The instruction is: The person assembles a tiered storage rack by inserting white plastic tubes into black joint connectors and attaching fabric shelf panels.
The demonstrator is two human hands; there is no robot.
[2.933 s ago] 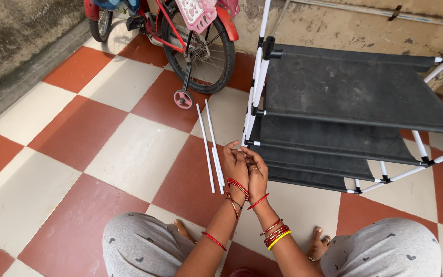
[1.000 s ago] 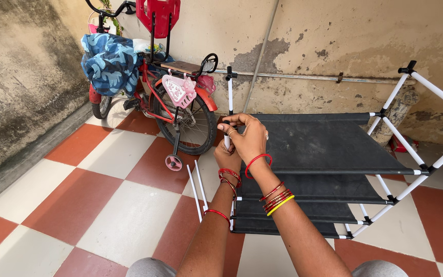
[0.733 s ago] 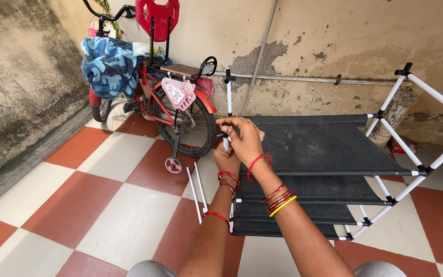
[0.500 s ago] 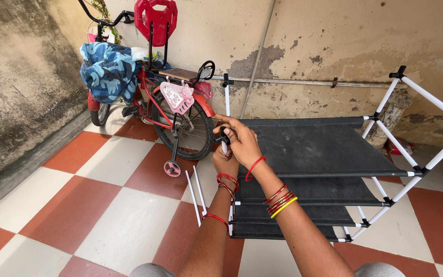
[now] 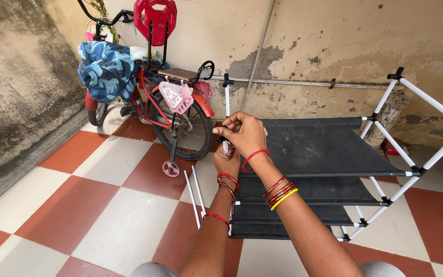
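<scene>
Head view: both hands, right (image 5: 246, 134) above left (image 5: 226, 159), grip the rack's white upright pole (image 5: 226, 100).

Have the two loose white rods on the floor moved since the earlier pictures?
No. The two white rods lie on the same red tile beside the rack's corner; only the camera moved.

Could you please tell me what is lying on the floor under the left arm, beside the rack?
Two loose white tubes lie side by side on the checkered floor tiles, left of the black shelf rack. The left forearm covers their near ends.
</scene>
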